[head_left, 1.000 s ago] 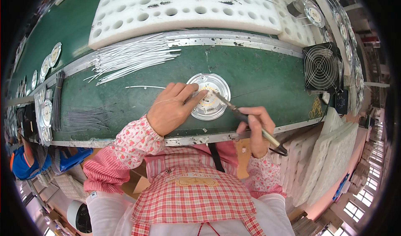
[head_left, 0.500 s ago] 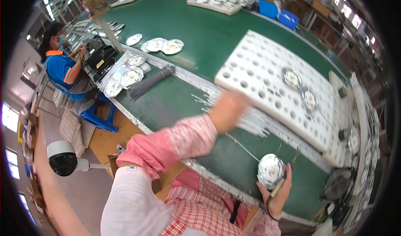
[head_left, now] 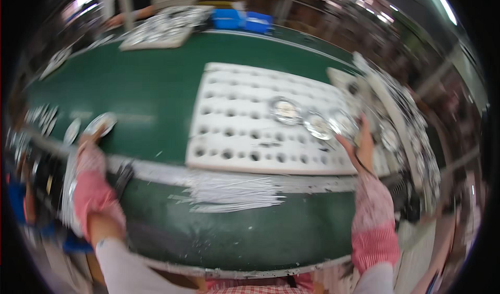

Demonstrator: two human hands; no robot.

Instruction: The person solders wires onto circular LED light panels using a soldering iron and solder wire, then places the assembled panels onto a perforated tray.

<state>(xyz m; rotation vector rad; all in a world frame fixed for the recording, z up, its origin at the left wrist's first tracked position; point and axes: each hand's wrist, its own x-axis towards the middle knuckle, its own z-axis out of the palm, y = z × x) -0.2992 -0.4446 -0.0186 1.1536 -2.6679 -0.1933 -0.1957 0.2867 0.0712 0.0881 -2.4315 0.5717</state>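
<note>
At the far left of the green bench, my left hand [head_left: 92,139] has its fingers closed at the near edge of a round silver disc with a pale centre [head_left: 103,122]; motion blurs them. A second disc [head_left: 73,131] stands just left of it. My right hand [head_left: 364,145] holds another round silver disc [head_left: 344,123] between thumb and fingers, at the right part of a white foam tray [head_left: 229,118] full of holes. Two similar discs, one [head_left: 286,110] farther left and one [head_left: 319,125] beside the held one, rest on the tray. A dark cord crosses my right hand.
White thin wires [head_left: 234,192] lie along the metal rail in front of the tray. Behind stand blue bins [head_left: 227,19] and a tray heaped with silver discs [head_left: 166,26]. More discs [head_left: 416,122] are piled at the right. A person [head_left: 133,5] works at the back left.
The view has swung right. My left hand has moved from above the white wires to the discs at the left. My right hand has carried its disc from the near bench to the foam tray.
</note>
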